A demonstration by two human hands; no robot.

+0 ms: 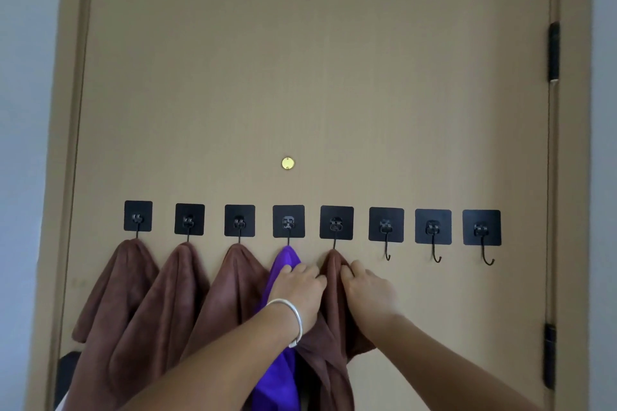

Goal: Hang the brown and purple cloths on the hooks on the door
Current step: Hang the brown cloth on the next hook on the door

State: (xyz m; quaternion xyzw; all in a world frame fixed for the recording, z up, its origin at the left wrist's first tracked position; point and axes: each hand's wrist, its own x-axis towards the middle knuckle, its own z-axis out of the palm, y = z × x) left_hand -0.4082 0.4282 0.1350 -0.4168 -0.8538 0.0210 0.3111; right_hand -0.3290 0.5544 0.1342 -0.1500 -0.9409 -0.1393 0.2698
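While both arms reach up, both hands (329,280) pinch the brown cloth (334,307) under its hook (336,223).

A tan door (317,77) fills the frame, with eight black hooks (386,225) fixed across its lower half. Brown cloths (117,284) are hung from the three leftmost and the fifth, a purple cloth (283,264) from the fourth.

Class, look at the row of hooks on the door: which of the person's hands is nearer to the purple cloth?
Left. The left hand lies against the purple cloth, fingers overlapping its right edge. The right hand is farther right, gripping the brown cloth on the fifth hook.
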